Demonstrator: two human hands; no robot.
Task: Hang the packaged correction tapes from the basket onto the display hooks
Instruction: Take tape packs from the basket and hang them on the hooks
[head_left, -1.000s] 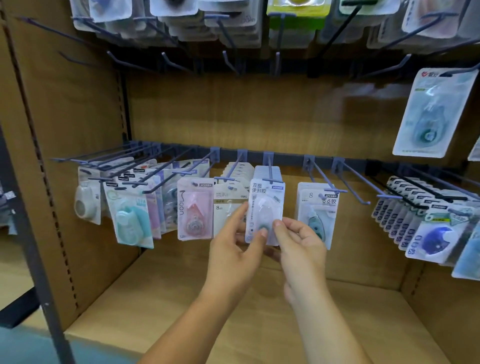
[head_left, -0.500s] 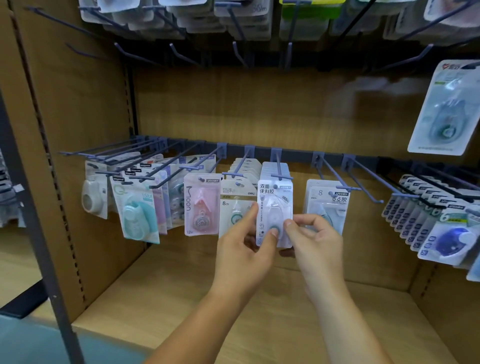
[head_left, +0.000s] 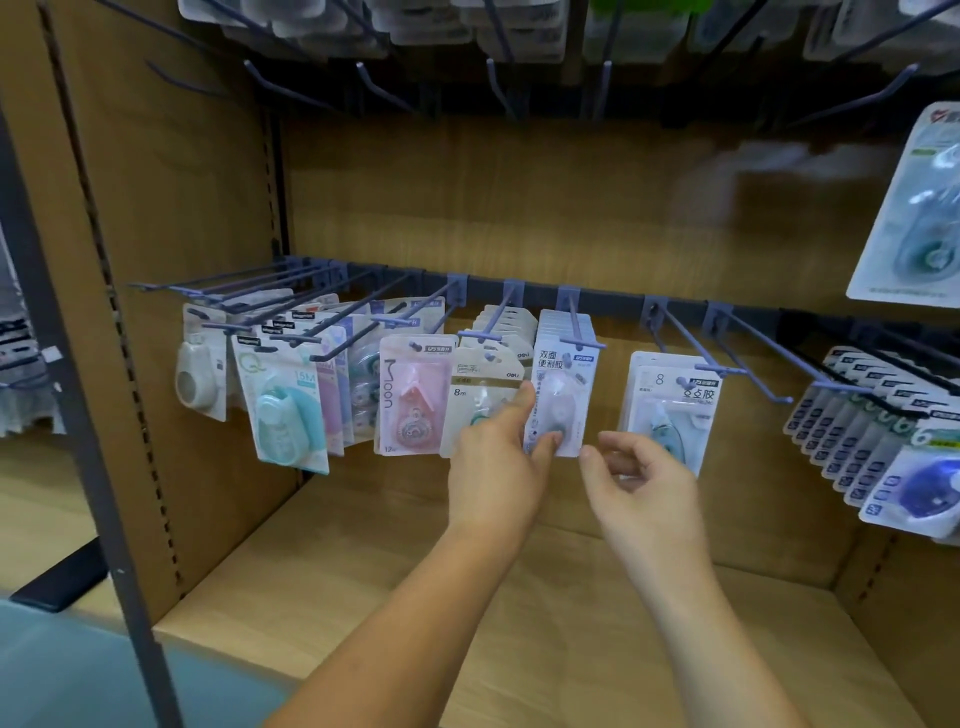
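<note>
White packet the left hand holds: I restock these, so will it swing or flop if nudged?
Probably swings freely, since the packet hangs from one hook. Likely stiff and light: flat card with a clear bubble.

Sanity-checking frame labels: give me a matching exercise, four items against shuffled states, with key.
Items
1. pink Moon pack
2. mint 15M pack
3. lilac pack
4. right hand

States
A. holds nothing
B. pinched by the left hand
C. hangs just right of the beige dispenser
D. hangs just left of the 8m pack

Pairs: 1-D, 2-C, 3-B, 4-A
</note>
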